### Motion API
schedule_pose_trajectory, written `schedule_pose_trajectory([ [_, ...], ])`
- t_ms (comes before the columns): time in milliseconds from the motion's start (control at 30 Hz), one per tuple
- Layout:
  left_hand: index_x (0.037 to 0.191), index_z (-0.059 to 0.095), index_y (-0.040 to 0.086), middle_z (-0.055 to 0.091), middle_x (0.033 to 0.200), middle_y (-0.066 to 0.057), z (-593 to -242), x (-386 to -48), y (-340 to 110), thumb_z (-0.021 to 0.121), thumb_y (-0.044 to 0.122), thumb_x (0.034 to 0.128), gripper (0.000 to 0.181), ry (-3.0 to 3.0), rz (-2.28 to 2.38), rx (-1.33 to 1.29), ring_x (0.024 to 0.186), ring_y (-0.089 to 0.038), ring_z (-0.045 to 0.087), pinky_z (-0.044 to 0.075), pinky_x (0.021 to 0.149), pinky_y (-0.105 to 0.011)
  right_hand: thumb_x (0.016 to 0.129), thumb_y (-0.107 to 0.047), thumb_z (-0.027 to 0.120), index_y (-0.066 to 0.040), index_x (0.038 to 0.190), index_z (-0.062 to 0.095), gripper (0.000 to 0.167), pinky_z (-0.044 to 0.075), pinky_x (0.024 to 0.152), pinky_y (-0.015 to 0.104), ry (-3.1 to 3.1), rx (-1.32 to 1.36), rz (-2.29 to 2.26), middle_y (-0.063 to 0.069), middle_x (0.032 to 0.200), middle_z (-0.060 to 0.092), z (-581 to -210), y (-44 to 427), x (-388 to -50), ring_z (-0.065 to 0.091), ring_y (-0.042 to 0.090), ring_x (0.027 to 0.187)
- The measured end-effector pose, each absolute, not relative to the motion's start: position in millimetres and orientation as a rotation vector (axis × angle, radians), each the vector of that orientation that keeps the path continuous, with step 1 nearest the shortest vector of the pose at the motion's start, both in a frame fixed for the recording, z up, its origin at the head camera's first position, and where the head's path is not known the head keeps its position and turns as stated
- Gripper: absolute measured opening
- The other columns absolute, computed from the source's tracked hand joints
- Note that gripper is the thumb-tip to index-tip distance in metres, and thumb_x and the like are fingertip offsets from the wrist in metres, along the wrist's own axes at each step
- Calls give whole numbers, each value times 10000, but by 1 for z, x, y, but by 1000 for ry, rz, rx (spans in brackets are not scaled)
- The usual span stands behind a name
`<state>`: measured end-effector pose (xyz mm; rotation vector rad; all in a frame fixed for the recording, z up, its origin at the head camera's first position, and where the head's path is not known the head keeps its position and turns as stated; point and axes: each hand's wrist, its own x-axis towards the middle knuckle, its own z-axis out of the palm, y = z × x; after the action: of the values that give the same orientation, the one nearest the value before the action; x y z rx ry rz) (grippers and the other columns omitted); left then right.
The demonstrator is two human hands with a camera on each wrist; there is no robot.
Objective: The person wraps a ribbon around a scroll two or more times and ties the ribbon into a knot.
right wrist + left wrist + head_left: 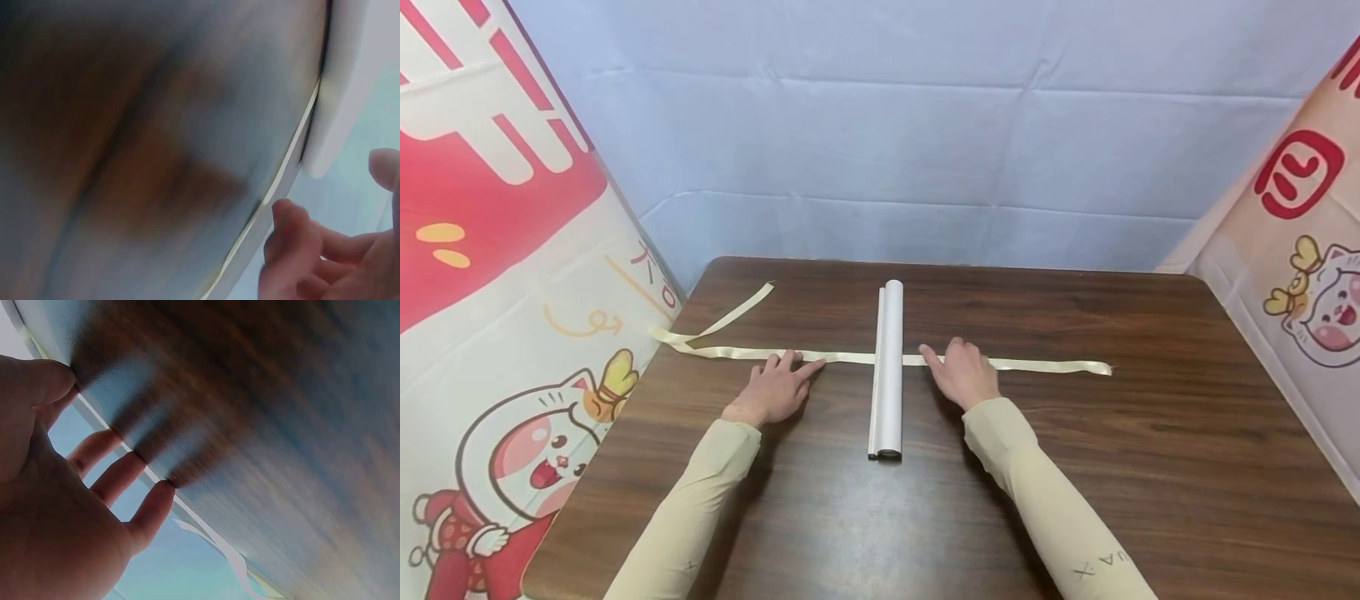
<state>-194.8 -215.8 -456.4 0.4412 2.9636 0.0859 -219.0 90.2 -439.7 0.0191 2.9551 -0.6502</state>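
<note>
A long cream ribbon (1037,365) lies across the table, doubling back at its left end. Over the ribbon lies a white roll (892,375), its length running from front to back; its loose edge forms a narrow strip along the left side. Left of the roll, my left hand (772,387) has its fingers spread, with fingertips (164,490) resting on the ribbon (215,534). My right hand (964,373) is just right of the roll, its fingers loosely bent at the ribbon (275,187) and the thumb held apart. It grips nothing that I can see.
The dark wood-grain table (1120,467) has rounded far corners. A pale blue cloth (925,150) hangs behind it. Printed cartoon cloths stand at both sides, the left one (512,400) close along the table's edge.
</note>
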Motion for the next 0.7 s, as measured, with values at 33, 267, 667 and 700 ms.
schedule_pose_trajectory([
  [33,1465,392,346,413,1421,-113,-456,-195,-216,421,257,991,483,2963,85,442,1187,-378,448,415,870,-579,961,-612,356,78,1214,510,751,513,743,508,2959,34,-631,265,1136,618,-439,97,-219,635,435,934],
  [267,1459,407,336,423,1414,-116,-456,-194,-216,434,253,990,478,2973,90,454,1176,-381,455,416,864,-588,961,-589,367,78,1176,530,719,488,738,556,2951,159,-587,299,1109,606,-433,145,-220,610,501,950],
  [667,1465,393,351,415,1428,-109,-459,-195,-218,417,260,992,482,2975,100,455,1178,-375,450,411,867,-570,961,-483,438,186,1297,364,753,435,767,631,2951,404,-574,418,1220,378,-437,221,-219,475,572,1024],
  [700,1465,393,353,415,1428,-108,-459,-195,-218,415,260,993,482,2974,104,454,1178,-374,448,410,869,-569,958,-472,449,194,1301,352,755,430,770,633,2949,425,-579,424,1219,366,-438,226,-218,458,573,1029],
])
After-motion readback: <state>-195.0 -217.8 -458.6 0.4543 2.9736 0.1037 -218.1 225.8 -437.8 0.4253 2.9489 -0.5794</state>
